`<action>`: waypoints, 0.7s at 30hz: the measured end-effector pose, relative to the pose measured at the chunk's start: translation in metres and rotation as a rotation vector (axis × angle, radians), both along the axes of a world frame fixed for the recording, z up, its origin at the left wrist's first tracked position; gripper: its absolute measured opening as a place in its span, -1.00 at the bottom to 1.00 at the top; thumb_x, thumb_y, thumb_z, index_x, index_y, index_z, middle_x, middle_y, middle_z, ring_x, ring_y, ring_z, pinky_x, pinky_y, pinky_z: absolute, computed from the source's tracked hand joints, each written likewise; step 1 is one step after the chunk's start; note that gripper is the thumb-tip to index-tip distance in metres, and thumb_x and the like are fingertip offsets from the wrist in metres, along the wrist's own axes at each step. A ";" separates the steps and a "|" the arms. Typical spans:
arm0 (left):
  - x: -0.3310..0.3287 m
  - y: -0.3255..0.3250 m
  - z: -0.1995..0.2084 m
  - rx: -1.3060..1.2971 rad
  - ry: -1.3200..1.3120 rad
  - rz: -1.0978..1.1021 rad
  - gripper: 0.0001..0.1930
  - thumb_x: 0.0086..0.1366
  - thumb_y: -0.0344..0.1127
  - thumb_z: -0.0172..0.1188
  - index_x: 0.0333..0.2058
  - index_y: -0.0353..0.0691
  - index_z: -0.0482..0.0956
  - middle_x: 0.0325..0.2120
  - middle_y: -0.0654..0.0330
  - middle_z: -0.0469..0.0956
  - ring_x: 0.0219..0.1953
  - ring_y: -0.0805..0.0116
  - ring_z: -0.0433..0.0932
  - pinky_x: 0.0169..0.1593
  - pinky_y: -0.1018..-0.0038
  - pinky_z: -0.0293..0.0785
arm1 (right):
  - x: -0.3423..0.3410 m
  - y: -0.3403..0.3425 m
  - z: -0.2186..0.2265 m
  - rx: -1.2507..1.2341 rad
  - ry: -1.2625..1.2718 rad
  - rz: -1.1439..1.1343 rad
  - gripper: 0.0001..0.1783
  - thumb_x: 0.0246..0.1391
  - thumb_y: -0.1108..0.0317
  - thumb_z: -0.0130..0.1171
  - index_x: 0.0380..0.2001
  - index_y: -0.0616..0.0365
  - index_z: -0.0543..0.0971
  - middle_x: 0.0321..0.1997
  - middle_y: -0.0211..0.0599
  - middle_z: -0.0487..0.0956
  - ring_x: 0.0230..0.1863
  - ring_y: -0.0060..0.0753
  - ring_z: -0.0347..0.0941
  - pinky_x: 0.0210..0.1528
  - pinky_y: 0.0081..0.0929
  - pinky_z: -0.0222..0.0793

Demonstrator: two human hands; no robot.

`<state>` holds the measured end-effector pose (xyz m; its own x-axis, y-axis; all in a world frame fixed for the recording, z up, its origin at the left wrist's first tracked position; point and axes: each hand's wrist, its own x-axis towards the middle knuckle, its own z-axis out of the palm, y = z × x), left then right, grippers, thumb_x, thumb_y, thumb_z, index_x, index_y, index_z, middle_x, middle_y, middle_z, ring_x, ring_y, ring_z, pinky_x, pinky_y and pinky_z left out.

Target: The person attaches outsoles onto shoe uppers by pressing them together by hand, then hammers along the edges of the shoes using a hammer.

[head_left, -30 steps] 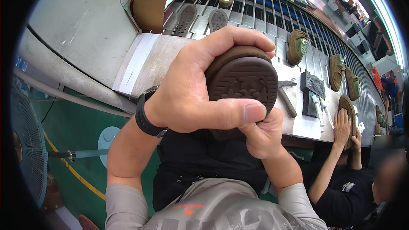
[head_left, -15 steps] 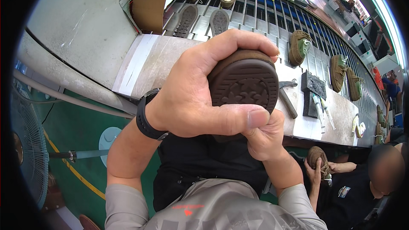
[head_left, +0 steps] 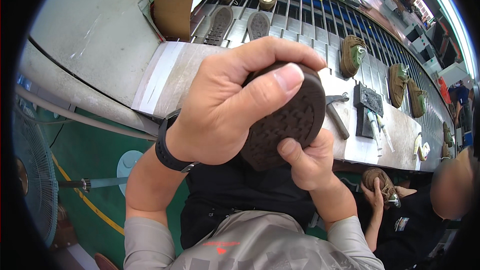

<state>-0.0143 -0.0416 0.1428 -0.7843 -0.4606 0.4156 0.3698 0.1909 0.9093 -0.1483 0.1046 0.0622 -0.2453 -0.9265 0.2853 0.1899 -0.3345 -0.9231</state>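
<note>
A person holds a dark shoe (head_left: 287, 125) up in the air, just to the left of the hammer (head_left: 338, 120), with its bumpy bottom showing. The left hand (head_left: 225, 105) has a narrow grip on it: the fingers curl over the top end, and the thumb lies across the bottom. The right hand (head_left: 310, 162), near the hammer and a bit closer to the person, holds the lower side, its thumb pressed on the bumps. I see a black watch (head_left: 170, 152) on the left wrist, farther left of the hammer. The hammer lies on the pale worktop (head_left: 170, 85). Just right of the hammer is a rough black block (head_left: 369, 98), and two thin tubes (head_left: 374, 131) lie by it. Past the hammer, a brown and green shoe (head_left: 353, 56) sits on shiny metal. Closer to the person's side and right of the hammer, a co-worker's hand (head_left: 374, 197) holds another brown shoe (head_left: 381, 181).
</note>
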 end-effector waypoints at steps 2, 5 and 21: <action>-0.010 -0.012 -0.003 -0.094 -0.023 0.022 -0.52 0.57 -0.14 -0.08 0.11 -0.49 0.57 0.02 -0.21 0.66 0.16 0.09 0.64 0.27 0.23 0.53 | -0.008 -0.003 0.000 0.034 -0.065 0.018 -0.75 0.36 0.36 0.31 -0.02 0.32 0.70 -0.03 -0.26 0.74 -0.04 -0.54 0.61 0.04 -0.48 0.55; -0.023 -0.040 -0.008 0.133 0.055 -0.151 -0.40 0.67 -0.02 -0.32 0.23 -0.45 0.48 0.15 -0.21 0.59 0.21 0.08 0.60 0.35 0.20 0.48 | -0.027 -0.020 0.005 0.056 -0.113 0.115 -0.66 0.38 0.29 0.29 0.04 0.35 0.66 0.02 -0.23 0.73 -0.01 -0.47 0.63 0.08 -0.44 0.56; -0.053 -0.061 -0.026 0.331 0.133 -0.213 -0.40 0.68 0.05 -0.26 0.31 -0.34 0.44 0.11 0.04 0.62 0.16 0.31 0.61 0.31 0.34 0.51 | -0.062 -0.051 -0.008 -0.023 -0.199 0.110 -0.59 0.39 0.24 0.26 0.12 0.34 0.60 0.04 -0.14 0.71 0.00 -0.36 0.68 0.10 -0.34 0.64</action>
<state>-0.0678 -0.1027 0.1166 -0.8258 -0.4198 0.3766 0.4880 -0.1972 0.8503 -0.2101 0.0538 0.0541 -0.1969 -0.9446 0.2625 0.4040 -0.3222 -0.8562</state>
